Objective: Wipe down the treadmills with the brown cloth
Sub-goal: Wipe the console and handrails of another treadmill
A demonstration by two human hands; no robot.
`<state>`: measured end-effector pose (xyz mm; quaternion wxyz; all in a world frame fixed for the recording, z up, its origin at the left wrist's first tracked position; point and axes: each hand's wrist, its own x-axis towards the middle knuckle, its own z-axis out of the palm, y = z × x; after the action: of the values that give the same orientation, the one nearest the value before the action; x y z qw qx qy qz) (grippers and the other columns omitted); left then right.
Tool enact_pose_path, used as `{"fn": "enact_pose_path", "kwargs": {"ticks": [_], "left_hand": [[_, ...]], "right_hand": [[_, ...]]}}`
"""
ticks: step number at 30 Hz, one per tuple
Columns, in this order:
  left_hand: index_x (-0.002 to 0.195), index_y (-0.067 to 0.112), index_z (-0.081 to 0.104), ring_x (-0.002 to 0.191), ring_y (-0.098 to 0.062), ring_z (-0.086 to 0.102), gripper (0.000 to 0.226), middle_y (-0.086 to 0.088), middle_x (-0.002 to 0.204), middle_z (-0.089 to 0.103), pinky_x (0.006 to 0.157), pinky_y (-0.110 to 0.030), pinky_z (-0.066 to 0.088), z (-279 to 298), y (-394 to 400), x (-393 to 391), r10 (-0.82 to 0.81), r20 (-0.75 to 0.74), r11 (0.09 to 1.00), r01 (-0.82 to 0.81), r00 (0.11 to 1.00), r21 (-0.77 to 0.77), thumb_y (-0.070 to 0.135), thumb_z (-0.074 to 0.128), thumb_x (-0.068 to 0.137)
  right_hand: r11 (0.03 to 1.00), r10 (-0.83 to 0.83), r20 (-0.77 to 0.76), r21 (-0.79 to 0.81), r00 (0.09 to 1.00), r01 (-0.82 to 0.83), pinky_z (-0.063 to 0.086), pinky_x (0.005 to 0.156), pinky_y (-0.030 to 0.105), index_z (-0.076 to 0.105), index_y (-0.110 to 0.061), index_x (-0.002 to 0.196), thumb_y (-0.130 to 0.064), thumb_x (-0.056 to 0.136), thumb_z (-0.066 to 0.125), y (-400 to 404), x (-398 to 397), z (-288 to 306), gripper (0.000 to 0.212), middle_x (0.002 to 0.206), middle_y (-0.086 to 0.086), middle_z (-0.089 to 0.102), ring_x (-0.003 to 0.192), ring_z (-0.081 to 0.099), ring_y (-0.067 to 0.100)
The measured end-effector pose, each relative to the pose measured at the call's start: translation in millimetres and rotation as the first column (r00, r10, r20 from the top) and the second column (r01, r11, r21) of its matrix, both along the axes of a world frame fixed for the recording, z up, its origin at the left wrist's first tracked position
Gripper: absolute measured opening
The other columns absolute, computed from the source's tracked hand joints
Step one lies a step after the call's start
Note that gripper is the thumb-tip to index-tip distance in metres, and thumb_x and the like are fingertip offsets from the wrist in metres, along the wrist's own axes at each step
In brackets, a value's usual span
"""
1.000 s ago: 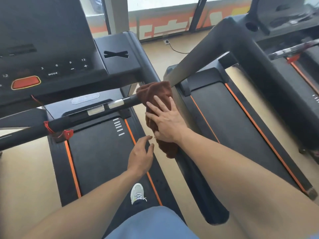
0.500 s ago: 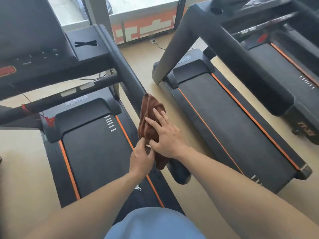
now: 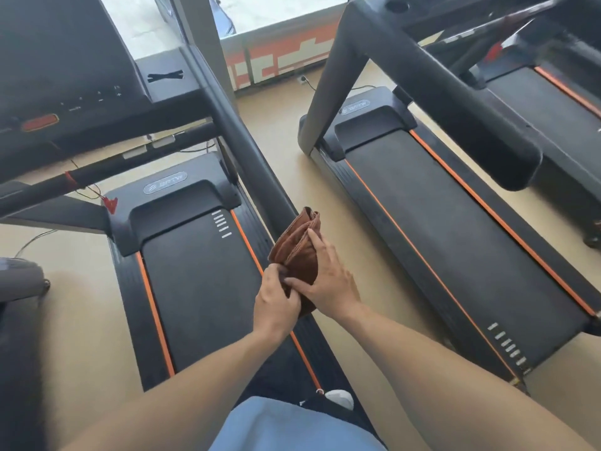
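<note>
Brown cloth [image 3: 300, 252] pinched by left hand [image 3: 275, 302] fingers, right hand [image 3: 328, 281] flat on it, w/ treadmills on tan floor [image 3: 286, 131].

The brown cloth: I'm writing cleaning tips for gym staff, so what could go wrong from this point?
1. The brown cloth is bunched in folds between the left hand and right hand, so it may touch the side handrail unevenly and leave patches unwiped.
2. The red safety cord dangles from the front bar; a wiping arm could snag it.
</note>
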<state>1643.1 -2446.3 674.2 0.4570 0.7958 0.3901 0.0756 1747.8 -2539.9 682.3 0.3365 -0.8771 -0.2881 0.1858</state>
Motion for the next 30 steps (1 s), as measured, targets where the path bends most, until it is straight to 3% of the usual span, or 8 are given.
{"fn": "enact_pose_path", "kwargs": {"ticks": [5, 12, 15, 17, 20, 23, 28, 30], "left_hand": [[0.112, 0.034, 0.049, 0.109, -0.015, 0.063, 0.038, 0.01, 0.116, 0.06, 0.098, -0.043, 0.054, -3, -10, -8, 0.017, 0.013, 0.996, -0.016, 1.0, -0.093, 0.009, 0.053, 0.084], [0.144, 0.022, 0.043, 0.154, -0.012, 0.019, 0.061, 0.003, 0.16, 0.034, 0.127, -0.041, 0.013, 25, -19, 24, -0.086, 0.345, 0.967, -0.006, 0.935, 0.256, 0.007, 0.061, 0.088], [0.138, 0.015, 0.051, 0.154, -0.016, 0.023, 0.051, 0.001, 0.152, 0.047, 0.129, -0.042, 0.004, 37, -6, 63, -0.29, 0.233, 0.893, 0.175, 0.928, 0.414, 0.007, 0.063, 0.09], [0.139, 0.017, 0.052, 0.151, -0.019, 0.029, 0.047, -0.001, 0.146, 0.054, 0.128, -0.042, -0.006, 40, 2, 90, -0.388, -0.069, 0.777, 0.367, 0.919, 0.512, 0.022, 0.06, 0.094], [0.141, 0.018, 0.053, 0.137, -0.023, 0.049, 0.052, -0.006, 0.129, 0.067, 0.127, -0.045, -0.011, 40, -1, 127, -0.386, -0.533, 0.674, 0.625, 0.753, 0.394, 0.05, 0.04, 0.102], [0.13, 0.013, 0.061, 0.123, -0.028, 0.061, 0.071, -0.012, 0.112, 0.073, 0.126, -0.052, -0.005, 38, -6, 154, -0.349, -0.733, 0.597, 0.742, 0.583, 0.306, 0.065, 0.021, 0.102], [0.156, 0.036, 0.036, 0.137, -0.034, 0.049, 0.066, -0.015, 0.146, 0.055, 0.121, -0.053, 0.017, 36, -4, 196, -0.537, -0.775, 0.596, 0.8, 0.333, -0.07, 0.061, 0.008, 0.102], [0.153, 0.026, 0.043, 0.126, -0.027, 0.055, 0.056, -0.011, 0.141, 0.058, 0.116, -0.035, 0.03, 44, -11, 211, -0.689, -0.591, 0.664, 0.692, 0.42, -0.282, 0.049, 0.016, 0.111]], "right_hand": [[0.999, -0.038, -0.012, 0.005, 0.999, 0.038, 0.05, 0.099, 0.043, 0.01, -0.035, 0.163, -0.056, 0.076, 0.083, -10, -9, -15, 0.115, 0.161, -0.003, 0.036, 0.138, 0.05, 0.023], [0.999, -0.034, -0.06, -0.023, 0.998, 0.033, 0.052, 0.091, 0.043, 0.011, -0.032, 0.164, -0.047, 0.086, 0.075, -29, -13, -25, 0.102, 0.162, -0.005, 0.041, 0.13, 0.059, 0.027], [0.996, -0.073, -0.13, -0.068, 0.989, 0.064, 0.052, 0.095, 0.039, 0.028, -0.038, 0.161, -0.053, 0.081, 0.08, -51, -15, -35, 0.097, 0.149, -0.009, 0.058, 0.125, 0.062, 0.023], [0.994, -0.086, -0.219, -0.091, 0.972, 0.068, 0.052, 0.096, 0.037, 0.037, -0.046, 0.153, -0.052, 0.077, 0.081, -62, -11, -41, 0.088, 0.134, -0.012, 0.068, 0.12, 0.064, 0.023], [0.985, -0.089, -0.263, -0.17, 0.961, 0.044, 0.051, 0.095, 0.035, 0.045, -0.051, 0.143, -0.047, 0.078, 0.077, -72, 8, -41, 0.073, 0.126, -0.012, 0.072, 0.117, 0.066, 0.023], [0.974, -0.08, -0.213, -0.225, 0.974, 0.031, 0.05, 0.088, 0.033, 0.052, -0.051, 0.135, -0.045, 0.084, 0.073, -77, 34, -34, 0.056, 0.117, -0.011, 0.074, 0.11, 0.066, 0.022], [0.947, -0.229, -0.196, -0.274, 0.954, 0.171, 0.053, 0.081, 0.034, 0.065, -0.044, 0.12, -0.045, 0.08, 0.072, -93, 87, -22, 0.041, 0.104, -0.006, 0.076, 0.101, 0.068, 0.025], [0.932, -0.298, -0.159, -0.261, 0.941, 0.251, 0.054, 0.079, 0.035, 0.062, -0.046, 0.12, -0.046, 0.079, 0.07, -101, 107, -17, 0.042, 0.099, -0.006, 0.076, 0.096, 0.069, 0.025]]}}
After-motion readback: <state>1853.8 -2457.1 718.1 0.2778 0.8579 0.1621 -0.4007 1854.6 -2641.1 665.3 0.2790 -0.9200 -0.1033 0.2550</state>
